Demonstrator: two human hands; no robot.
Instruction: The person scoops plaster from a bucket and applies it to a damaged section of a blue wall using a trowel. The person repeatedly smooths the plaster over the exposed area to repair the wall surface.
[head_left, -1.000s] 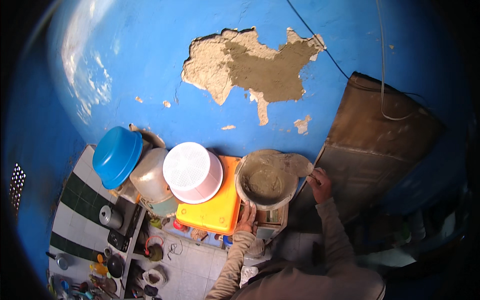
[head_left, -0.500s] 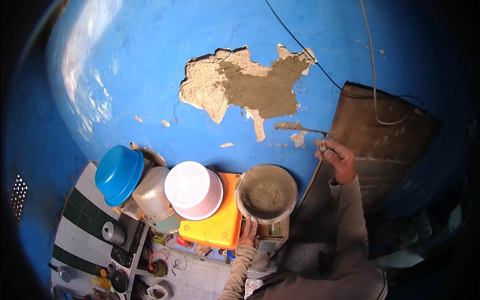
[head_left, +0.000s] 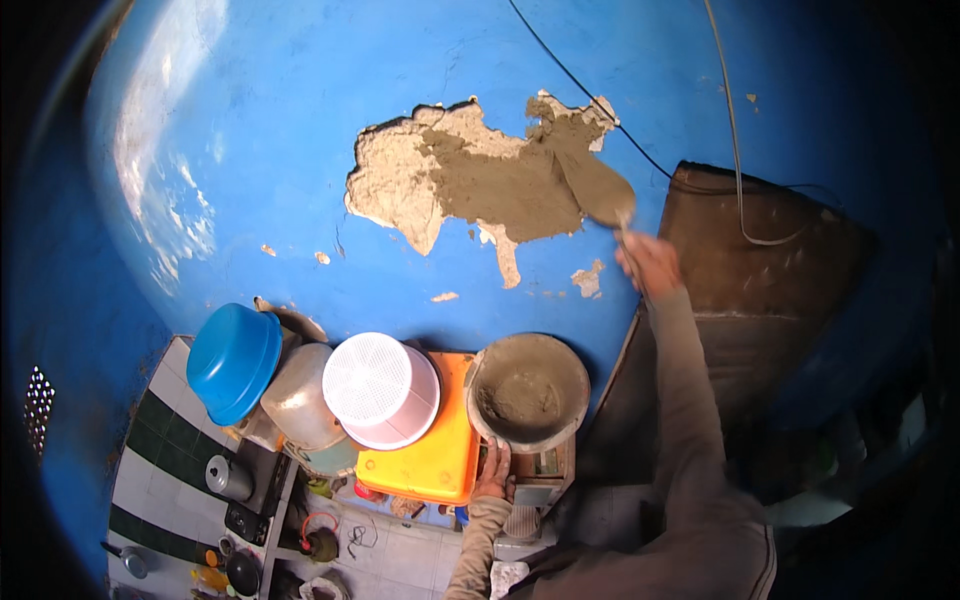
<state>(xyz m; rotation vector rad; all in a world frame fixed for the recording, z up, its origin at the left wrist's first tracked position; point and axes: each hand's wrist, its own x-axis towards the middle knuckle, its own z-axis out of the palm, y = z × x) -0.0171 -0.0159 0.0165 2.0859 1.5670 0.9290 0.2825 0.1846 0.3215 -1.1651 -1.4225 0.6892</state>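
My right hand (head_left: 652, 264) grips the handle of a trowel (head_left: 600, 195), pressing its mortar-covered blade against the right part of a grey-brown patch (head_left: 485, 185) within the broken plaster. My left hand (head_left: 493, 470) touches the lower rim of a mortar-crusted basin (head_left: 527, 355) with extended fingers. Wet mortar (head_left: 520, 400) lies in the basin, which sits on a small cabinet (head_left: 545, 470). Pale bare plaster (head_left: 385, 180) shows left of the patch.
A pink strainer (head_left: 380, 390), yellow-orange container (head_left: 410, 475), blue tub (head_left: 230, 360) and metal pot (head_left: 300, 395) stand left of the basin. A dark board (head_left: 760, 270) is at right, with hanging cables (head_left: 738, 180). Cookware crowds a tiled counter (head_left: 150, 470) lower left.
My right hand has lifted the trowel from the basin up to the wall patch, where the blade now touches. My left hand stays at the basin's rim.
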